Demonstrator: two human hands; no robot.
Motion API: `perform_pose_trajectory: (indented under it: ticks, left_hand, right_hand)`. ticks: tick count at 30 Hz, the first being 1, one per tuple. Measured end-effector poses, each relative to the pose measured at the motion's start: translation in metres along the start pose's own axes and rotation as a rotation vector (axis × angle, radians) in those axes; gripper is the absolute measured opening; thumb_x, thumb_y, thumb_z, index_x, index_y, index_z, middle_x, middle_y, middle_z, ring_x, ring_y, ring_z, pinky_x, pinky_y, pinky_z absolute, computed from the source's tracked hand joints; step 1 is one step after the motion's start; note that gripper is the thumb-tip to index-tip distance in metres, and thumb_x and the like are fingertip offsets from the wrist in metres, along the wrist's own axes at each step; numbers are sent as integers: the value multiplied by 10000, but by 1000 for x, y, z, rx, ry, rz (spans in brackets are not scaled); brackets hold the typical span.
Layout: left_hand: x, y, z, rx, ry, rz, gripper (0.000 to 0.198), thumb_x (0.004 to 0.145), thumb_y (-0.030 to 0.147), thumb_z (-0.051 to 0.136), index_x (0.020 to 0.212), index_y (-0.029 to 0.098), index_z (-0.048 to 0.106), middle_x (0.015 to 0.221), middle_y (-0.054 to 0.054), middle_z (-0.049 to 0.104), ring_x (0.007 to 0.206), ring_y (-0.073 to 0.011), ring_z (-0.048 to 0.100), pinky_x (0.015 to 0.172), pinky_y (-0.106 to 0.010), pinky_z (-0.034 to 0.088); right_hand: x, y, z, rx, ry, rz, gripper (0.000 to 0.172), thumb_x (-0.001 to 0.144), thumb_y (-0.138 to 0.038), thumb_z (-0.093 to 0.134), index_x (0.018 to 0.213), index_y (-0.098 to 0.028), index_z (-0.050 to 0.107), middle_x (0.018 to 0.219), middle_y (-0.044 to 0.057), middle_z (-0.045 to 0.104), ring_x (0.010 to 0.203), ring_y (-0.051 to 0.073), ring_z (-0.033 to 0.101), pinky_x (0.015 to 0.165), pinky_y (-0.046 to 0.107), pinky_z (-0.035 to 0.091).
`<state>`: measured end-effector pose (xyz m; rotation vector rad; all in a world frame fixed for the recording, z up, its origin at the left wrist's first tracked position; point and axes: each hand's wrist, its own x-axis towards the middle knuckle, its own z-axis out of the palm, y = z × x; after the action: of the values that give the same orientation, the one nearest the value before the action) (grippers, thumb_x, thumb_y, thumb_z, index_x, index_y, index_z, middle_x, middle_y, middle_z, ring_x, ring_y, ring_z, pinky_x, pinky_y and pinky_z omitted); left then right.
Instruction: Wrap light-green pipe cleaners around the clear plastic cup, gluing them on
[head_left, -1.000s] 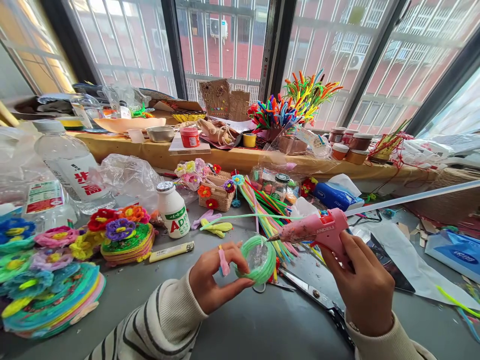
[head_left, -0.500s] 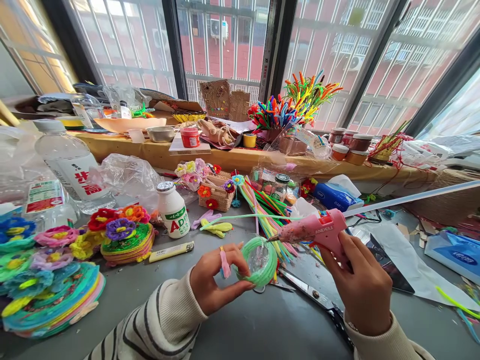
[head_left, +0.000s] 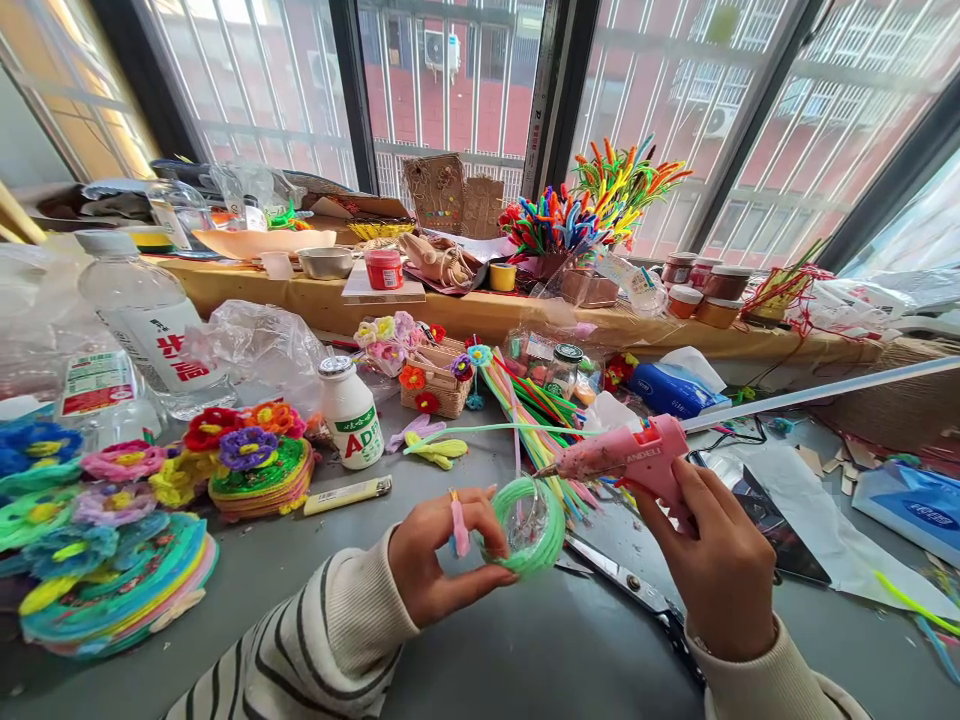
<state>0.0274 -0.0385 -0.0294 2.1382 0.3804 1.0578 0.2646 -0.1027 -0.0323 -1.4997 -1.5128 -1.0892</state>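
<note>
Between thumb and fingers, my left hand (head_left: 450, 550) grips a round clear plastic piece wrapped in green pipe cleaner (head_left: 544, 540). A loose length of the pale green strand stretches left across the table from near the gun. My right hand (head_left: 716, 560) is wrapped around the handle of a pink glue gun (head_left: 622, 463), its nozzle pointing left at the upper rim of the wrapped piece. Whether the tip touches it I cannot tell. A long translucent glue stick (head_left: 817, 392) sticks out of the gun's back. Scissors (head_left: 630, 580) lie below, between my hands.
Decorated flower discs (head_left: 120, 580) and a white drink bottle (head_left: 349, 415) stand at the left, near a yellow strip-like lighter (head_left: 348, 495). Pipe cleaners (head_left: 517, 400) lie behind my hands. A small woven basket (head_left: 442, 385) and a blue tissue pack (head_left: 671, 385) sit farther back.
The wrapped green piece has turned slightly and shifted a little right and down with my left hand. The glue gun has moved slightly left, still beside its rim.
</note>
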Motion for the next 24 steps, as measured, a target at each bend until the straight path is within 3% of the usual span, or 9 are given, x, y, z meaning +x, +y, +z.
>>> perform_pose_trajectory:
  ticks: [5,10,13,15,18,21,22,24]
  left_hand:
    - [-1,-1,2,-30,11,3,74,638,162,642,670,169,575,605,-8,605,613,-115,548,889,-368,413]
    - [2,1,-4,-165,91,-33,81,636,137,642,683,189,601,621,-2,601,621,-118,550,879,-379,412]
    - [7,1,-15,-324,170,-53,56,635,159,651,660,198,621,593,-3,581,610,-126,545,719,-308,476]
    - [10,0,-24,-469,345,-58,83,597,232,693,584,189,623,529,5,547,531,-107,510,529,-220,457]
    - [11,-6,-39,-712,583,-228,192,439,274,784,509,183,630,496,10,560,495,-101,521,456,-193,447]
    - [9,-12,-52,-756,644,-287,190,454,307,779,539,210,640,505,18,598,505,-111,564,452,-194,471]
    - [8,-12,-55,-785,712,-305,216,415,291,796,536,215,634,501,29,604,476,-101,557,449,-192,477]
    - [7,-11,-60,-794,740,-320,231,396,264,805,524,218,618,525,42,619,490,-100,571,478,-194,494]
  right_hand:
    - [-1,0,3,-54,-47,81,451,757,-443,531,916,-25,588,810,176,638,720,239,623,654,307,484]
    - [1,3,3,-17,-163,271,638,759,-582,403,952,-2,585,853,204,632,771,267,606,689,338,466]
    - [5,8,2,28,-296,440,735,708,-672,362,951,-19,597,822,183,638,711,256,597,643,336,460]
    - [5,13,1,49,-414,552,783,666,-709,363,973,-29,599,826,176,641,698,257,592,631,339,453]
    - [2,22,-2,64,-577,674,799,621,-720,400,1015,-51,590,817,155,647,677,254,586,622,343,445]
    - [-6,29,-8,56,-649,727,755,618,-699,422,1004,-73,591,773,134,647,642,245,580,590,337,441]
    - [-10,31,-10,55,-650,726,733,623,-690,424,986,-77,594,768,131,644,641,243,579,583,334,441]
    - [-18,34,-16,80,-638,678,662,636,-665,432,928,-97,602,785,125,636,663,237,578,591,328,445]
